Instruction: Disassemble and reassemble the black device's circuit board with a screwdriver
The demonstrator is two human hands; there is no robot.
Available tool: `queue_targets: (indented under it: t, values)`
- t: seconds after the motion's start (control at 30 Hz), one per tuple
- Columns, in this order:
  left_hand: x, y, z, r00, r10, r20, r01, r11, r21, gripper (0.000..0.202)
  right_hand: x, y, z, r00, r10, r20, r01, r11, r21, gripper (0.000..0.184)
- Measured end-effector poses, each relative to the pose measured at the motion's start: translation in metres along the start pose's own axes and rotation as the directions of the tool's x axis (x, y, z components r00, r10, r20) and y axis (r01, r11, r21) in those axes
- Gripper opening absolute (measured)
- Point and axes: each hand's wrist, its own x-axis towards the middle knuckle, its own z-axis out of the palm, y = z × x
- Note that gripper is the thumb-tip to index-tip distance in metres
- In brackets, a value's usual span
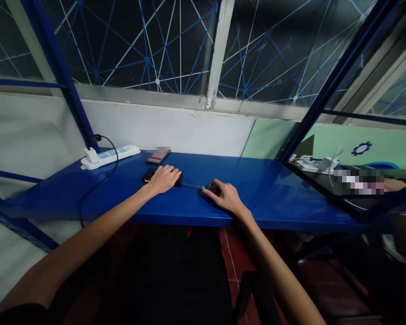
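My left hand (164, 178) lies on top of a small black box-like device (148, 175) on the blue shelf (264, 194), its fingers curled over it. My right hand (224, 195) is closed around the black and green handle of a thin screwdriver (206, 188). The screwdriver's slim shaft points left toward the black device, its tip at the device's right edge. Both hands rest on the shelf near its front edge.
A white power strip (111, 155) with a plug and a black cable (98, 183) lies at the back left. A flat dark object (158, 155) sits behind the device. On the right stands another bench with white parts (316, 163); another person's hand (394, 184) shows there.
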Motion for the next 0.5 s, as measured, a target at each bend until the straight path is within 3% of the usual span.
queue_targets:
  t: [0.23, 0.5]
  values:
    - [0.0004, -0.0004, -0.0011, 1.0, 0.002, 0.003, -0.002, 1.0, -0.018, 0.044, 0.0003, 0.0038, 0.0019, 1.0, -0.007, 0.003, 0.007, 1.0, -0.014, 0.037]
    - [0.0007, 0.0013, -0.0051, 1.0, -0.018, 0.015, 0.018, 0.999, -0.038, 0.049, 0.0005, 0.0012, 0.0008, 0.998, -0.053, -0.038, 0.053, 0.999, -0.001, 0.046]
